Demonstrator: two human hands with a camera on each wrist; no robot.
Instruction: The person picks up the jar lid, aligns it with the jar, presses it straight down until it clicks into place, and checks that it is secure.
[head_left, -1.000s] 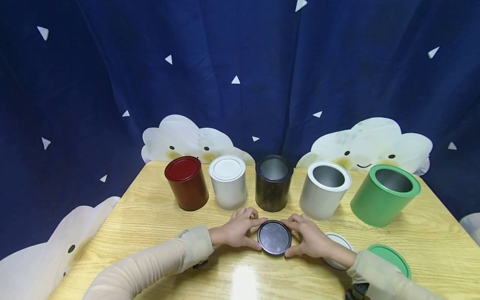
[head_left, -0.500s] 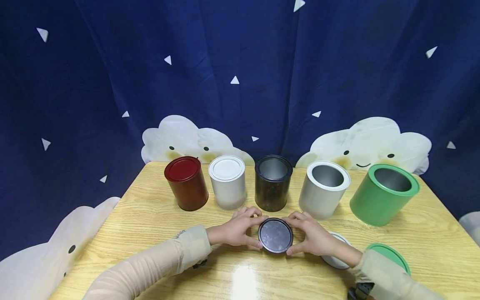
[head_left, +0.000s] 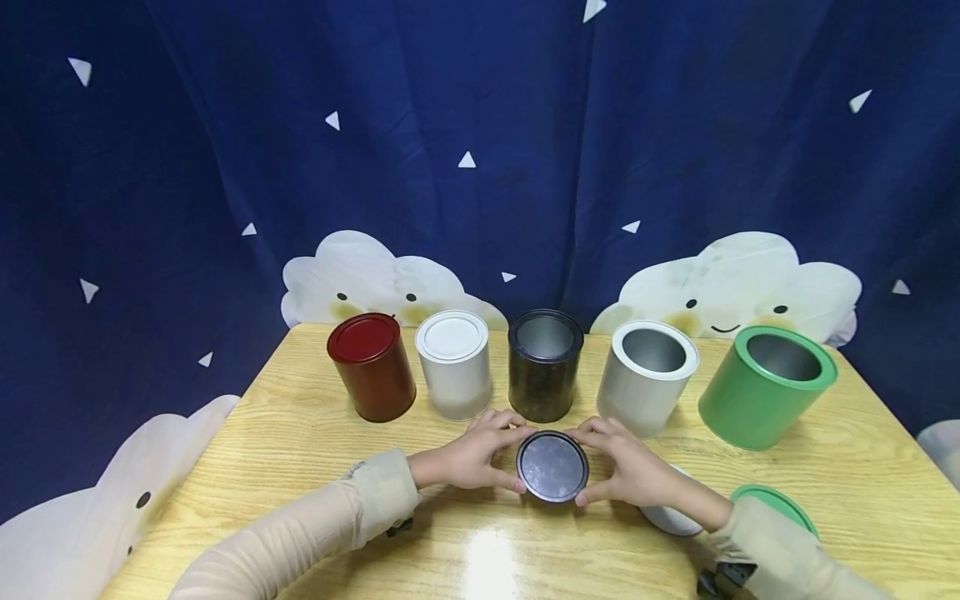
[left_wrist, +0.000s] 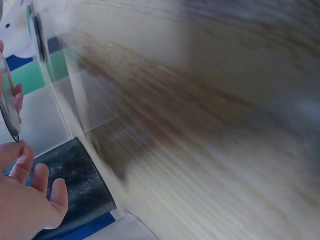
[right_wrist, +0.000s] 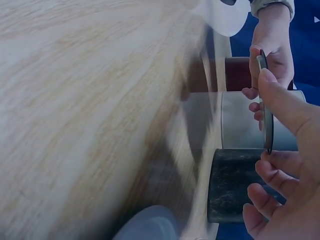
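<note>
From where I'm standing, the person is raising the black lid (head_left: 553,467) a little between both hands; over the last second it has been creeping away from the person, toward the row of cans, and looking slightly larger as it goes, while the cans are keeping their places; the wrist views are showing clear space under it, so the two hands alone seem to be bearing its weight now, and an even grip probably matters more; the left hand (head_left: 476,457) is pinching one side of the rim, thumb on the near edge and forefinger on the far one; the right hand (head_left: 626,468) is mirroring that on the other side, its remaining fingers curling loosely without gripping anything; the lid is lying roughly level, in front of the black can (head_left: 546,392), whose mouth is standing uncovered, the two well apart in height from rim to lid as far as I am judging; to the left, a red can (head_left: 381,387) and a white lidded can (head_left: 459,383) are standing closed on the bench (head_left: 330,442); to the right, an open white can (head_left: 636,404) and a green can (head_left: 753,408) are showing bare insides; nearer the person, a white lid (head_left: 670,522) and a green lid (head_left: 774,500) are lying on the bench, the right arm partly hiding both.
</note>
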